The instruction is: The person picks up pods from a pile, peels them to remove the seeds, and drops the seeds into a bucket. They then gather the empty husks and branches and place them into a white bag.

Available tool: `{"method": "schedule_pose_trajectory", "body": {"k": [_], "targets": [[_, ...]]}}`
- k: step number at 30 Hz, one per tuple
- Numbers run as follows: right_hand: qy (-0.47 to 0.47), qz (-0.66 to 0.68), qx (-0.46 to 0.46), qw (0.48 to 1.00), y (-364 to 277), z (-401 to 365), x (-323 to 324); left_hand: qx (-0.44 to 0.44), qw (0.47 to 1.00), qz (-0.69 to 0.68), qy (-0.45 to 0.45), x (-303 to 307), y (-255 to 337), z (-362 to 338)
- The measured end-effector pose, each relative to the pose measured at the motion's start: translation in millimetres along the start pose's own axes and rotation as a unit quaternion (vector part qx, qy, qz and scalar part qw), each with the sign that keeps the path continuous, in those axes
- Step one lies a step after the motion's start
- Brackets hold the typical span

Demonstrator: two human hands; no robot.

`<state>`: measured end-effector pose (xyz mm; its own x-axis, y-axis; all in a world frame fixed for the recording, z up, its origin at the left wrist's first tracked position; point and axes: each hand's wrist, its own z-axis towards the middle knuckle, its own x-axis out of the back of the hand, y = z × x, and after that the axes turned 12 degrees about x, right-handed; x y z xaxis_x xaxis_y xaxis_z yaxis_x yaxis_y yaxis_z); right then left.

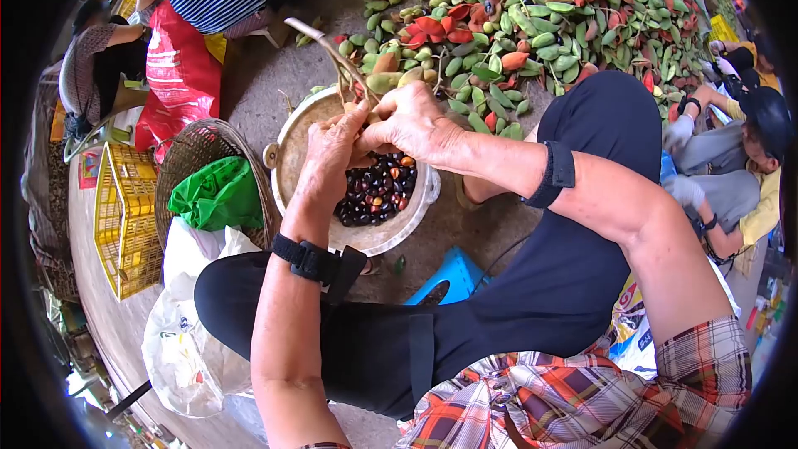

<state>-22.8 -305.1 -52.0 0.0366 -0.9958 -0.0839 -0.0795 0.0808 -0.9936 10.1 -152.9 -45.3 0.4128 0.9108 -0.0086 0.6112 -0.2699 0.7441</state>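
Observation:
Both my hands meet above a round white basin (pixel 416 220) that holds many dark, shiny seeds (pixel 374 191) and a few orange-brown ones. My left hand (pixel 334 145) is closed around the lower part of a pod cluster on a brown stem (pixel 337 54). Beside it on the right, my right hand (pixel 416 123) has its fingers bent and pressed onto the same cluster. Greenish-brown pods (pixel 386 81) show just above my knuckles. My fingers hide most of what lies between them.
A large heap of green and red pods (pixel 549 33) covers the floor ahead. On the left are a wicker basket (pixel 199 145) with a green bag, a yellow crate (pixel 125 224) and a red sack (pixel 179 75). Co-workers sit at upper left and right. A blue stool (pixel 453 274) stands below the basin.

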Motion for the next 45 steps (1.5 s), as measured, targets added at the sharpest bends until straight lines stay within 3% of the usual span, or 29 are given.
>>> {"method": "schedule_pose_trajectory", "body": {"k": [2,3,7,12,14,16,18,20,22,23,24,25,28,31,32,34,35,38,40,41,42,45], "targets": [[-0.049,-0.054,-0.021,0.997,-4.7,1.2,0.2,-0.016,0.997,-0.032,-0.073,3.5,-1.2,-2.5],[-0.045,0.004,-0.031,0.999,-8.0,-1.0,3.7,-0.025,0.995,-0.044,-0.089,7.4,-4.7,0.6],[0.025,0.068,0.024,0.997,11.8,7.8,4.0,-0.030,0.994,-0.071,-0.082,7.2,-12.2,5.0],[0.164,0.164,-0.071,0.970,27.2,15.2,1.9,-0.060,0.979,-0.143,-0.132,-1.5,-22.1,8.4],[0.177,0.160,-0.099,0.966,21.3,15.9,-0.2,-0.061,0.979,-0.142,-0.133,-2.8,-28.4,16.9],[0.098,0.097,-0.031,0.990,20.2,16.8,-1.5,-0.058,0.976,-0.184,-0.100,-4.8,-31.0,22.4],[0.087,0.033,0.002,0.996,19.4,21.4,-5.3,-0.052,0.975,-0.188,-0.103,-3.0,-28.1,17.7],[0.051,-0.094,0.021,0.994,17.1,23.7,-3.5,0.010,0.998,-0.067,0.013,-0.8,-21.4,10.2],[0.069,-0.297,0.197,0.932,27.3,26.8,-8.1,0.040,0.999,-0.008,0.028,8.7,-23.9,15.9],[0.070,-0.355,0.223,0.905,32.3,23.9,-11.5,0.072,0.996,-0.053,0.007,10.8,-27.3,20.4],[0.053,-0.302,0.173,0.936,37.1,21.5,-15.3,0.105,0.990,-0.098,-0.014,12.6,-31.0,24.8],[0.041,-0.309,0.159,0.937,37.5,18.4,-15.8,0.071,0.987,-0.140,-0.041,7.2,-28.1,15.3],[0.041,-0.320,0.120,0.939,33.9,13.3,-16.0,0.099,0.974,-0.197,-0.046,8.6,-41.2,25.4],[-0.020,-0.243,0.012,0.970,15.8,10.0,-8.0,0.118,0.979,-0.163,-0.018,9.9,-45.1,26.7],[-0.022,-0.243,0.011,0.970,19.9,15.5,-7.9,0.126,0.981,-0.146,-0.003,9.6,-45.5,26.4],[-0.100,-0.379,-0.095,0.915,21.6,29.4,-9.1,0.124,0.983,-0.137,0.009,8.3,-44.7,26.8],[-0.028,-0.321,-0.074,0.944,20.2,27.3,-7.4,0.121,0.984,-0.126,0.022,7.2,-44.2,27.4],[-0.054,-0.351,-0.015,0.935,21.3,31.1,-3.5,0.123,0.983,-0.119,0.073,-1.2,-41.6,26.4],[-0.044,-0.417,-0.018,0.908,16.7,32.2,-5.7,0.060,0.989,-0.080,0.111,-8.2,-38.1,20.7],[-0.003,-0.427,0.037,0.903,10.7,27.4,-6.5,0.037,0.988,-0.095,0.118,-17.5,-32.3,12.6],[0.038,-0.436,0.092,0.895,4.9,24.2,-7.2,0.037,0.988,-0.095,0.118,-17.2,-32.7,12.6],[-0.009,-0.476,0.090,0.875,12.0,33.9,0.8,-0.047,0.998,-0.001,0.040,-18.3,-38.8,15.7]]}}
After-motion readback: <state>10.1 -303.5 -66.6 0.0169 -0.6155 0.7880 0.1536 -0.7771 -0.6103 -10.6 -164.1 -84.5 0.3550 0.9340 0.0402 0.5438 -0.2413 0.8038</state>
